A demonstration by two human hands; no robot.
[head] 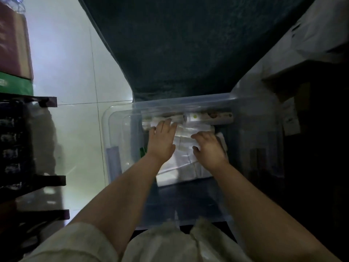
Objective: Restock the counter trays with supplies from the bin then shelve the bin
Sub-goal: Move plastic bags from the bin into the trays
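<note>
At the far left a dark slatted rack (17, 148) stands on the pale tiled floor (75, 91), with a maroon and green stack of boxes (15, 53) above it in the frame. Moving right, the clear plastic storage bin (113, 129) sits on that floor, its far rim against a dark green cloth surface (188, 44).

My left hand (162, 140) reaches into the bin, fingers spread flat and open, palm down, the fingertips touching a white roll-shaped packet (166, 120) at the bin's far wall; its grip closes on nothing. Just beside my left wrist a small green item (143, 151) shows, too dim to identify. Along the far wall, further right, lies a white tube with a green dot label (207, 117).

My right hand (209, 148) rests on a stack of clear plastic-wrapped white packets (181, 165) in the middle of the bin, fingers curled; whether this grip truly pinches a packet I cannot tell. At the far right a pale cardboard box (302, 35) stands in shadow.
</note>
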